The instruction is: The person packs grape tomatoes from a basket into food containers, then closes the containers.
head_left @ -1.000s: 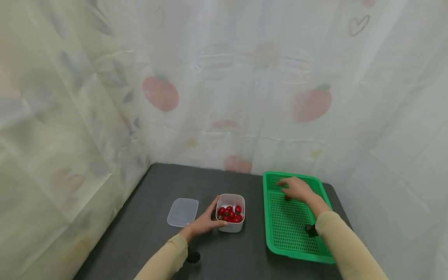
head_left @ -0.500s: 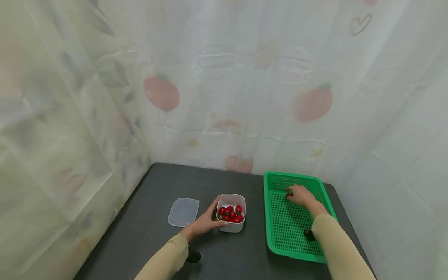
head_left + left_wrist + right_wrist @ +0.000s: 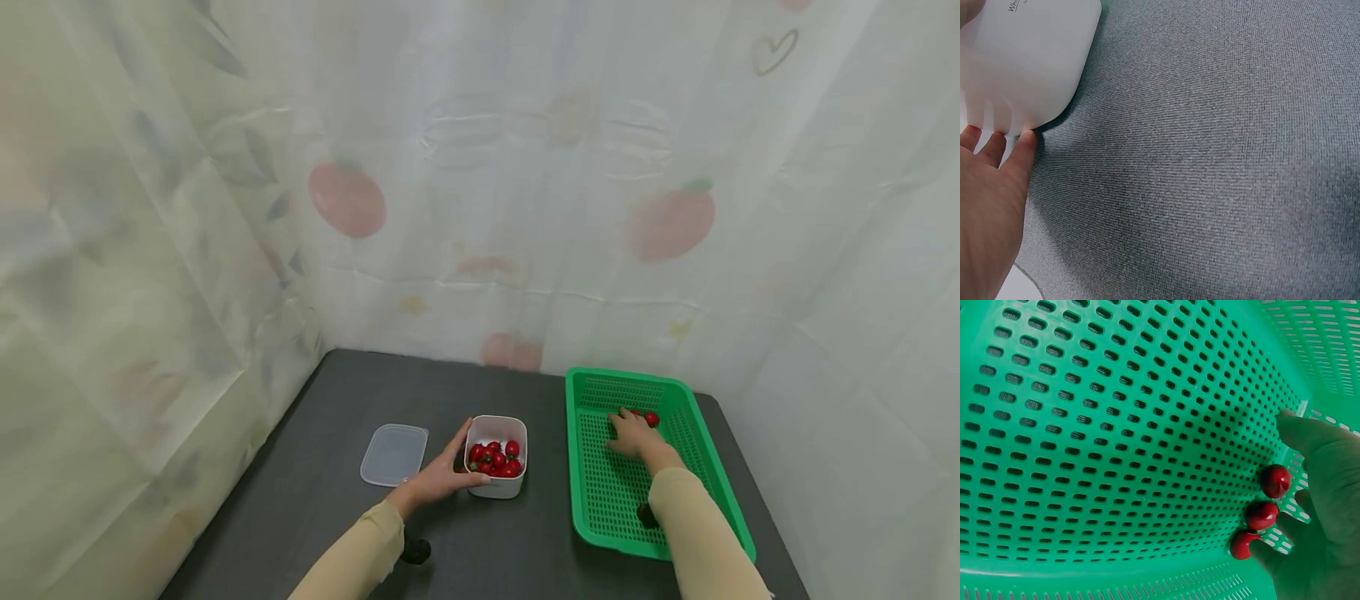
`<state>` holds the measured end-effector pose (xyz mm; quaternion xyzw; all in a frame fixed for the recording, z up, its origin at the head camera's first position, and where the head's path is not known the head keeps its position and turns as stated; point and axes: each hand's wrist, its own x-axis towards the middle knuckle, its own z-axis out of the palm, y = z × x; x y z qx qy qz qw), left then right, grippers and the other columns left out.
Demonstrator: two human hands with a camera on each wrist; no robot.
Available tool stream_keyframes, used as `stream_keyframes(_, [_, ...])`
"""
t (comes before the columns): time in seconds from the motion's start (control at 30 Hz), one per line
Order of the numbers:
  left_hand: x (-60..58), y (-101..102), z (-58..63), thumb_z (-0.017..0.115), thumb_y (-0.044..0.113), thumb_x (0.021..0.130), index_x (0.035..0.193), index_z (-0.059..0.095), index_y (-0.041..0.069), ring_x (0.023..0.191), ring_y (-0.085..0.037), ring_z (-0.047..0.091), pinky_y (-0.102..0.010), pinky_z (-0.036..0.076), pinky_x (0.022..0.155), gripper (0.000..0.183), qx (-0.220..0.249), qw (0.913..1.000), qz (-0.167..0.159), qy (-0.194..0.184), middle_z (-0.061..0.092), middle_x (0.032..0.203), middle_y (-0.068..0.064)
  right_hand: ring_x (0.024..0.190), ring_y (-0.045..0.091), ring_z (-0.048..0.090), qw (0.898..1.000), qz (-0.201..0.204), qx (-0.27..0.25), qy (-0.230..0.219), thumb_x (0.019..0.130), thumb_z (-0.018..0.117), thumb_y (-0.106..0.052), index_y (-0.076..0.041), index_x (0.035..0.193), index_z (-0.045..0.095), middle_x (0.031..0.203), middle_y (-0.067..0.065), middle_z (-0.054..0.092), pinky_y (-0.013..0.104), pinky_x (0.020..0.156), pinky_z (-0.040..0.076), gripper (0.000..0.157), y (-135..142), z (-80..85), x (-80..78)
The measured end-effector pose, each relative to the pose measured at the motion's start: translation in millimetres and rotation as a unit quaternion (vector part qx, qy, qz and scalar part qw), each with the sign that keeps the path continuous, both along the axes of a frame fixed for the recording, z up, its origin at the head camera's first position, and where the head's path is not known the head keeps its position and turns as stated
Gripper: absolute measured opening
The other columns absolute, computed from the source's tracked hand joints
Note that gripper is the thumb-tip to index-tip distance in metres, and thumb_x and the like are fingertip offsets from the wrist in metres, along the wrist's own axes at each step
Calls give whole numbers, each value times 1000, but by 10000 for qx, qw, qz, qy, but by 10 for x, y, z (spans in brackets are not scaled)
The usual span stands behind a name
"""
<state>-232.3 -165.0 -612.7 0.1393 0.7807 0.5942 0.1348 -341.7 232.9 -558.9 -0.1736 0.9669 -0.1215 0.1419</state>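
My left hand (image 3: pixel 438 481) holds a white plastic container (image 3: pixel 493 489) from its left, thumb along the near side. Several cherry tomatoes (image 3: pixel 498 459) lie in it. In the left wrist view the fingertips (image 3: pixel 1025 139) press on the container wall (image 3: pixel 1029 69). My right hand (image 3: pixel 637 437) reaches down into a green perforated basket (image 3: pixel 611 500) with the thumb spread away from the fingers. In the right wrist view three red tomatoes (image 3: pixel 1262 515) sit in a row by the basket's end wall. The fingertips are right at two of them, and nothing is between thumb and fingers.
A flat translucent lid (image 3: pixel 393 455) lies on the dark grey table (image 3: pixel 442 387), left of the container. The basket's raised rim (image 3: pixel 572 467) stands to the container's right. Printed plastic curtains (image 3: pixel 480 208) close off the back and sides.
My right hand has moved nearer and lower in the basket, first over the tomatoes, then back, leaving two of them in sight beyond the fingers. The left hand and the container have stayed put.
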Motion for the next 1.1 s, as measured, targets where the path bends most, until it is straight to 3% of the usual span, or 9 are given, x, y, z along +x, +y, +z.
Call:
stream_keyframes(0.17, [1,0,12,77,29,93,166,-3,25,149,-41,23,-56,33,113,108,-19,10000,-32,27,11,168,-18,143,59,21,9996,-113,-29,-241,102,65,-24,8,155,34,159,37,21,74,106,27,69,-10,-34,6])
stream_keyframes(0.4, [-15,-4,-2,78,29,93,166,-3,20,150,-42,22,-58,30,115,110,-43,10000,-50,37,11,168,-18,138,59,31,9991,-229,-207,-299,103,60,-15,10,154,34,155,39,24,69,104,35,62,30,-61,16])
stream_keyframes(0.53, [-21,-10,-19,78,29,93,166,-3,22,150,-40,21,-56,30,115,109,1,10000,-67,27,11,168,-18,137,59,33,9986,-303,-186,-381,105,55,-11,10,153,34,153,40,23,67,102,38,57,57,-80,20])
stream_keyframes(0.73, [-18,-16,-27,77,27,93,166,-2,27,149,-39,25,-54,33,113,108,90,9999,-69,1,11,168,-18,135,57,38,9998,-98,34,-157,102,48,5,10,149,43,151,39,29,64,99,43,47,86,-86,14])
stream_keyframes(0.8, [-15,-18,-25,77,27,93,166,-3,26,148,-39,26,-53,35,112,108,101,9999,-79,-11,11,168,-18,130,55,44,9999,2,125,-35,101,48,10,9,143,51,146,38,35,61,93,47,42,94,-65,20])
stream_keyframes(0.93, [-14,-18,-16,77,27,93,166,-4,22,148,-39,26,-54,35,112,109,92,9999,-94,-7,11,168,-18,99,38,57,9995,180,198,175,99,54,9,0,112,68,130,29,52,47,72,48,21,109,-15,42])
stream_keyframes(1.03, [-12,-16,-9,77,27,93,166,-5,20,149,-39,25,-55,35,112,110,85,9999,-97,-1,11,168,-18,85,27,57,9992,257,192,243,97,61,5,-7,96,70,112,17,62,43,68,48,15,127,-11,33])
stream_keyframes(1.1, [-9,-15,-8,77,27,93,166,-5,18,148,-39,26,-55,35,112,110,92,9999,-100,-2,11,168,-19,86,26,61,9992,268,194,238,95,67,1,-8,97,73,106,13,66,45,69,53,11,142,-25,20])
